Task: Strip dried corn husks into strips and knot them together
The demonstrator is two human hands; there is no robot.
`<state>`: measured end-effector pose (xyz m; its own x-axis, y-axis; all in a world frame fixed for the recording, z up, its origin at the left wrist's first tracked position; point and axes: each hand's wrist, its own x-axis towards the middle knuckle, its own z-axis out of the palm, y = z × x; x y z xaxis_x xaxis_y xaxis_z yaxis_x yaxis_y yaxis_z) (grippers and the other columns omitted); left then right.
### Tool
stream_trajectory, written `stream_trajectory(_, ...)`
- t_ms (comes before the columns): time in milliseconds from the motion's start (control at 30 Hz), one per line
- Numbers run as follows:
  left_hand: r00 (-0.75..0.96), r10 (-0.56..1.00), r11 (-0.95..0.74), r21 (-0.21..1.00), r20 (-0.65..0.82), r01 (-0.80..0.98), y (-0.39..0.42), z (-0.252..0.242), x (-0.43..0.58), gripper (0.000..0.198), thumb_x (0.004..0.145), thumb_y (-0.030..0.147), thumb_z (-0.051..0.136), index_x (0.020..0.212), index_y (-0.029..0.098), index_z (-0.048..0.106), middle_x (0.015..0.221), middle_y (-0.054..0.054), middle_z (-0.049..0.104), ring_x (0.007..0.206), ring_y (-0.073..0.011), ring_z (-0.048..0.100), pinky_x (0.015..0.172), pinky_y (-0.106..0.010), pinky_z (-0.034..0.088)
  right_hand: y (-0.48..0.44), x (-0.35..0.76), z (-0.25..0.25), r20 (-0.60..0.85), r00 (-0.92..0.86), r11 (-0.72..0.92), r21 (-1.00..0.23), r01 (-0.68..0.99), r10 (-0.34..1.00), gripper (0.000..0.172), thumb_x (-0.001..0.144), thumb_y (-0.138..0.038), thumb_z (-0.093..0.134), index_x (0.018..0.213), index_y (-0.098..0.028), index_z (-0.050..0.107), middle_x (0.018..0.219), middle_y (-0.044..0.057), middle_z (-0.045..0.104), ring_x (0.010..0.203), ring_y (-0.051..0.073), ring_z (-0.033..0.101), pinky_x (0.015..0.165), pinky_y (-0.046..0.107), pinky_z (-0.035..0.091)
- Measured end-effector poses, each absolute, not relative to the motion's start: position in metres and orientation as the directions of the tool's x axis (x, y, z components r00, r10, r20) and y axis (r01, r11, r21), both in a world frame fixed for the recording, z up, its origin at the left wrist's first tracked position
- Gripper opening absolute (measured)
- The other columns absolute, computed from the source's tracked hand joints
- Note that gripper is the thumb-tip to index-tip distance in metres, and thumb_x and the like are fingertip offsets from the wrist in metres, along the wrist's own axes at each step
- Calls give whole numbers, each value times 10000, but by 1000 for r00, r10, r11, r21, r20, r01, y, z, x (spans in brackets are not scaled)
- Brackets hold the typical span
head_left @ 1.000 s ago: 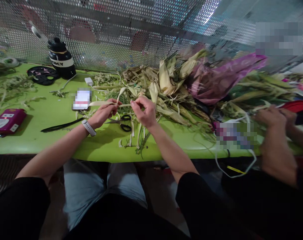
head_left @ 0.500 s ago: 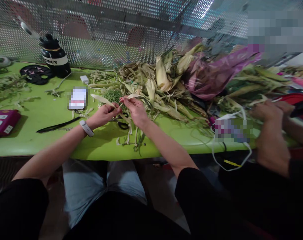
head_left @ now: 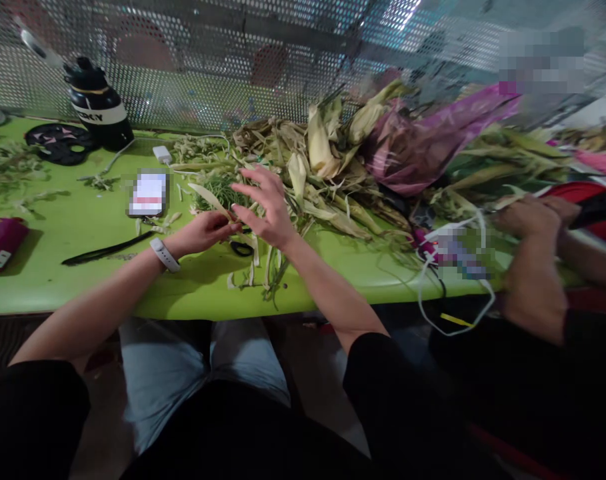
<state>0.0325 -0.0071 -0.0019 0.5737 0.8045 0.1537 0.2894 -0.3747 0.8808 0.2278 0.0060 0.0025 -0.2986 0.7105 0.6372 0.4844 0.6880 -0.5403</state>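
My left hand (head_left: 207, 232) is pinched on a pale corn husk strip (head_left: 209, 197), whose long end sticks up toward the back left. Just to its right, my right hand (head_left: 269, 210) has its fingers spread and shows nothing in its grip. Beneath and behind both hands lies a bunch of thin green sprigs (head_left: 221, 189). A black loop (head_left: 241, 249), perhaps a scissor handle, shows partly under my hands. Loose husk strips and green stems (head_left: 273, 273) are scattered in front of them on the green table (head_left: 183, 290).
Dried corn husks (head_left: 325, 150) are heaped behind my hands, beside a purple plastic bag (head_left: 407, 153). On the left are a phone (head_left: 149, 193), a black strap (head_left: 105, 248), a dark bottle (head_left: 103, 110) and a magenta box (head_left: 3, 243). At right, another person's hands (head_left: 530, 217) work near a white cable (head_left: 420, 293).
My right hand has let go of the strip's near end and opened, its fingers lifting apart. My left hand keeps the husk. The whole view has shifted slightly.
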Motion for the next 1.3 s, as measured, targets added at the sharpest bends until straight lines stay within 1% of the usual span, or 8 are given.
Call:
stream_trajectory(167, 600, 782, -394, 880, 169, 265, -11, -4, 38, 341, 826, 463, 674, 677, 167, 593, 548, 3, 544, 501, -93, 455, 500, -223, 357, 4, 217, -2, 566, -430, 709, -599, 371, 703, 194, 894, -415, 625, 887, -242, 712, 1204, 60, 660, 1326, 250, 482, 1138, 521, 354)
stream_trajectory(367, 661, 745, -395, 858, 89, 328, -14, -2, 39, 377, 868, 462, 622, 645, 159, 613, 553, -10, 577, 461, -77, 408, 475, -229, 311, 8, 210, -10, 538, -336, 632, -695, 342, 773, 224, 927, -408, 580, 868, -211, 670, 1108, 75, 650, 1203, 219, 575, 1081, 439, 428)
stream_trajectory(533, 581, 811, -155, 983, 69, 99, -12, -3, 36, 274, 829, 419, 689, 776, 153, 648, 662, -15, 610, 597, -102, 537, 612, -241, 430, -1, 220, 4, 686, -250, 704, -528, 475, 683, 283, 961, -472, 494, 977, -236, 649, 1141, 83, 610, 1178, 234, 550, 1058, 462, 414)
stream_trajectory(633, 491, 871, 37, 996, 9, -83, -7, -4, 32, 276, 848, 412, 667, 904, 142, 666, 702, -26, 626, 640, -115, 585, 651, -255, 472, -4, 232, 11, 728, -208, 690, -459, 560, 653, 364, 981, -512, 415, 905, -235, 639, 990, 79, 613, 1064, 242, 563, 1005, 470, 410)
stream_trajectory(800, 440, 898, 123, 966, -11, -227, 0, -4, 30, 235, 904, 365, 602, 916, 132, 633, 689, -41, 643, 611, -113, 600, 602, -238, 469, 3, 236, 8, 524, -444, 683, -479, 552, 727, 500, 907, -654, 460, 773, -195, 603, 811, 59, 620, 822, 198, 546, 825, 367, 418)
stream_trajectory(933, 375, 927, 78, 986, -18, -146, -2, -1, 31, 244, 942, 364, 548, 853, 140, 589, 657, -46, 662, 561, -106, 595, 555, -225, 453, 5, 232, 6, 338, -520, 600, -627, 497, 784, 500, 890, -654, 483, 817, -175, 607, 789, 42, 629, 746, 171, 539, 729, 315, 397)
stream_trajectory(1167, 418, 908, 14, 1000, -23, 26, -3, -3, 28, 293, 889, 412, 645, 788, 152, 558, 548, -13, 641, 429, -68, 524, 441, -174, 386, 0, 230, 5, 290, -532, 517, -783, 345, 796, 337, 843, -494, 620, 821, -159, 587, 743, 13, 597, 682, 133, 507, 678, 286, 401)
stream_trajectory(1300, 454, 890, 12, 997, -46, 76, -3, -2, 26, 268, 918, 400, 611, 824, 151, 575, 553, -13, 650, 422, -68, 538, 419, -166, 377, 3, 231, 2, 288, -553, 520, -792, 321, 781, 330, 880, -493, 581, 804, -172, 574, 677, -11, 538, 617, 114, 445, 615, 271, 367)
